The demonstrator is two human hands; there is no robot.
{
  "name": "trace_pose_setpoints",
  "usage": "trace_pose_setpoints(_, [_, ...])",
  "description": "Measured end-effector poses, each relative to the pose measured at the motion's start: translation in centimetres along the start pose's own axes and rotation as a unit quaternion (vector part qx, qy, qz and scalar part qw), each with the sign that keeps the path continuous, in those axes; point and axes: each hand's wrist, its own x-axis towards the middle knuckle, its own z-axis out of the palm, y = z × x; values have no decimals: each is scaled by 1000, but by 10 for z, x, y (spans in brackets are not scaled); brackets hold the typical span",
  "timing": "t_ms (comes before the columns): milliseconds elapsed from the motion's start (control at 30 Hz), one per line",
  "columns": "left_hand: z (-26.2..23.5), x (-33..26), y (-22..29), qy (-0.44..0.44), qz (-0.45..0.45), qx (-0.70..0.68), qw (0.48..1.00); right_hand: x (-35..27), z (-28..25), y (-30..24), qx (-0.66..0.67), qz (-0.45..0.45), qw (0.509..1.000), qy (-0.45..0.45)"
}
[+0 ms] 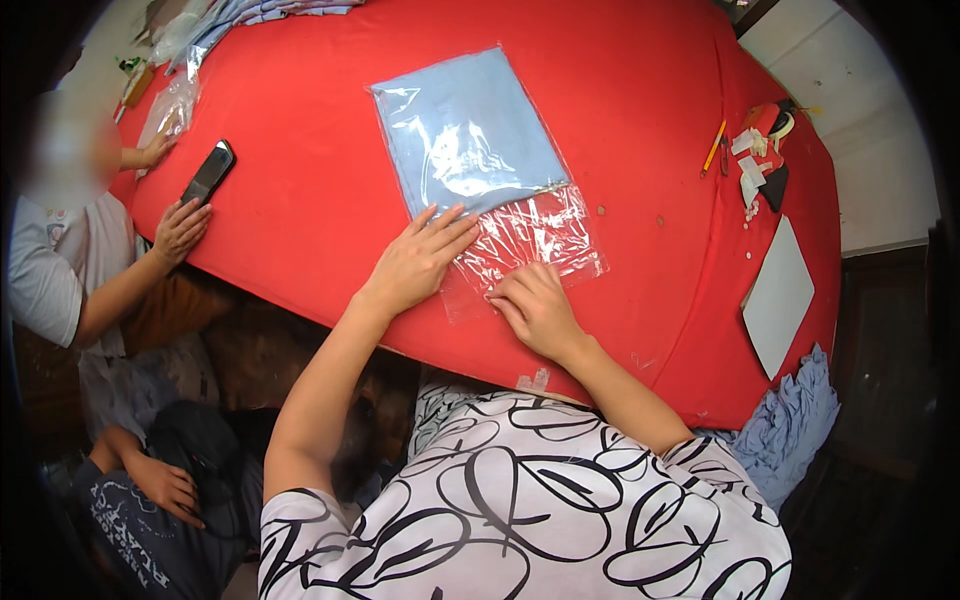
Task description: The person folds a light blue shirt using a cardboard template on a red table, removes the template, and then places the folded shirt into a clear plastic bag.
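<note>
A folded light-blue garment (470, 130) lies flat inside a clear plastic bag (560, 235) on the red-covered table. The bag's loose, wrinkled end extends past the garment toward me. My left hand (418, 262) rests flat with fingers stretched out, its fingertips on the bag by the garment's near left corner. Bent at the fingers, my right hand (537, 308) pinches the bag's loose end near its near edge.
To the left, a person (70, 250) sits with a hand by a black phone (209, 172). On the right are a pencil (713, 148), paper scraps (752, 172) and a white board (779, 298). Blue cloth (795, 425) hangs beside the table; more folded cloth (275, 10) lies at the far left.
</note>
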Motion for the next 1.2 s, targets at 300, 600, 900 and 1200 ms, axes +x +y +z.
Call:
trace_pose_setpoints(300, [-19, 2, 14, 36, 9, -24, 999, 125, -32, 47, -160, 40, 986, 41])
trace_pose_setpoints(600, [-3, -1, 16, 25, -63, -121, 990, 237, 53, 74, -232, -34, 971, -37])
trace_pose_setpoints(900, [-19, -4, 16, -59, -155, -349, 922, 231, 44, 86, 38, 48, 998, 14])
trace_pose_setpoints(1200, [-31, -1, 5, -89, -245, -459, 849, 169, -77, 119, 318, 171, 931, 55])
